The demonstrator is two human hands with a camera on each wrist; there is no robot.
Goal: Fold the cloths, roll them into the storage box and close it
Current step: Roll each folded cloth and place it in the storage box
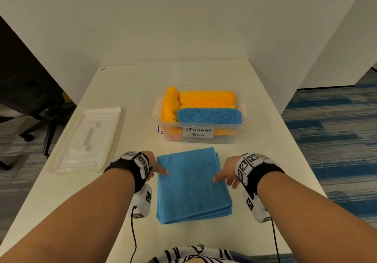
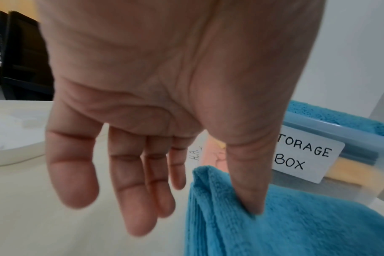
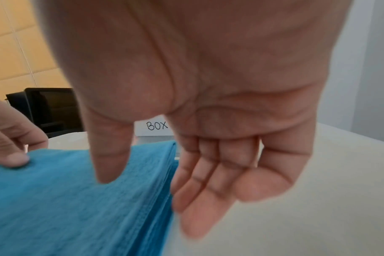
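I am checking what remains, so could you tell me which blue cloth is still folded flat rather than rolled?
The blue cloth on the table between both hands is flat; the other blue cloth lies rolled in the storage box.

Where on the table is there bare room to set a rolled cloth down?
Bare table behind the lid and storage box, and right of the folded blue cloth beyond the right hand. Crowded: the strip between cloth and box; the box is nearly full.

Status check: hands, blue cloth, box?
Left hand and right hand open, thumbs on the folded blue cloth. Cloth flat, not yet rolled. Storage box open, lid left of it. Nothing blocking.
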